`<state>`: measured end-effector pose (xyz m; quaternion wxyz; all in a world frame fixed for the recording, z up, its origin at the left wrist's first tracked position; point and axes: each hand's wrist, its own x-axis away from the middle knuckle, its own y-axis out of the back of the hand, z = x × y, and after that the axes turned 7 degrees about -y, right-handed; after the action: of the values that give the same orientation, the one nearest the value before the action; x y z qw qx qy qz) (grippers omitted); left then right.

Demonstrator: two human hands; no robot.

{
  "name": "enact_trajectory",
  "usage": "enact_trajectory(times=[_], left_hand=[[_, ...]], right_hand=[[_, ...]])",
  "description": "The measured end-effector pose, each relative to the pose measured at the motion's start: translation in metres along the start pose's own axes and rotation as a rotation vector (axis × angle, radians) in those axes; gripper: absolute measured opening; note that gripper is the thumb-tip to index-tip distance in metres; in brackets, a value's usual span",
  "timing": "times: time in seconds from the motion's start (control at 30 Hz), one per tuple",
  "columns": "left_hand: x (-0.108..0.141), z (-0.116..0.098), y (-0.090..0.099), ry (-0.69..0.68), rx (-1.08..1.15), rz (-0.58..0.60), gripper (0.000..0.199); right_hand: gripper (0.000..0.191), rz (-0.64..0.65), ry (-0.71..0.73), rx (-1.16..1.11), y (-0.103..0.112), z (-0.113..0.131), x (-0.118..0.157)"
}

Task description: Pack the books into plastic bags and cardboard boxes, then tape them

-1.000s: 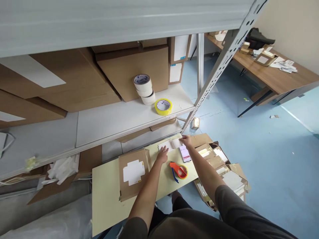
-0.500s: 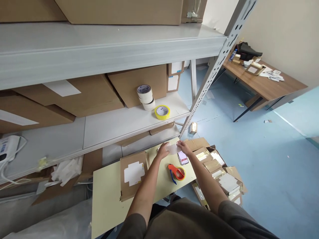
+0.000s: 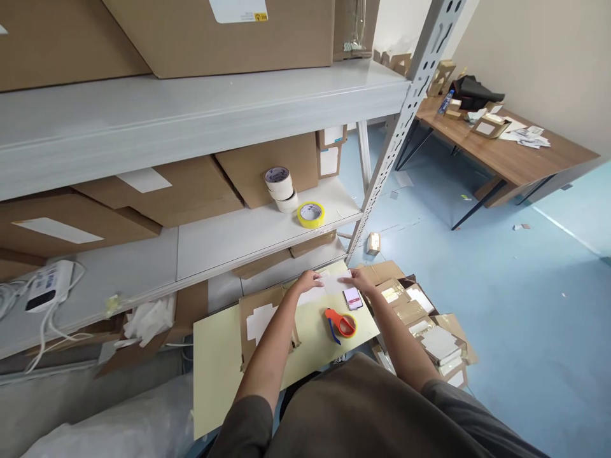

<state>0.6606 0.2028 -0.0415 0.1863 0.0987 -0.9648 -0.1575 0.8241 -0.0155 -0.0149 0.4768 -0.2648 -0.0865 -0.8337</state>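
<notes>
Between my two hands a white sheet of paper (image 3: 335, 282) is held over the pale table (image 3: 217, 356). My left hand (image 3: 309, 282) pinches its left side, and my right hand (image 3: 359, 280) grips its right edge. Another white paper (image 3: 310, 296) lies just below my left hand. A phone (image 3: 353, 298) with a lit screen rests near my right hand. Closer to my body is an orange tape dispenser (image 3: 341, 322) with a blue handle. At the left, partly behind my left forearm, lies a flat cardboard box (image 3: 248, 313) with white labels.
Metal shelving (image 3: 267, 238) beyond the table holds cartons, white tape rolls (image 3: 279, 184) and a yellow tape roll (image 3: 310, 214). Small packed boxes (image 3: 436, 343) are piled right of the table. A brown desk (image 3: 525, 156) stands at the back right.
My hands have moved slightly apart with the paper between them. White paper now shows under my left hand. The view has shifted, and my left forearm covers more of the cardboard box.
</notes>
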Motion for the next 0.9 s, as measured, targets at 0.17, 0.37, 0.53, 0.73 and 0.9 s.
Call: enact_trajectory(times=[0.17, 0.37, 0.53, 0.73, 0.9], left_hand=[[0.005, -0.002, 0.007, 0.032, 0.04, 0.009, 0.042], [0.003, -0.003, 0.01, 0.115, 0.182, 0.063, 0.048], [0.0, -0.011, 0.004, 0.12, 0.246, 0.102, 0.058], [0.005, -0.013, 0.005, 0.115, 0.207, 0.018, 0.055], [0.017, -0.001, 0.028, 0.108, 0.165, -0.034, 0.057]], right_hand=[[0.046, -0.118, 0.036, 0.029, -0.003, -0.012, -0.009], [0.046, -0.128, 0.039, -0.066, -0.003, -0.022, -0.007], [0.047, -0.146, 0.051, -0.144, -0.002, -0.023, 0.001], [0.04, -0.238, 0.009, -0.233, 0.007, -0.026, 0.009], [0.03, -0.374, -0.01, -0.278, 0.036, -0.024, 0.024]])
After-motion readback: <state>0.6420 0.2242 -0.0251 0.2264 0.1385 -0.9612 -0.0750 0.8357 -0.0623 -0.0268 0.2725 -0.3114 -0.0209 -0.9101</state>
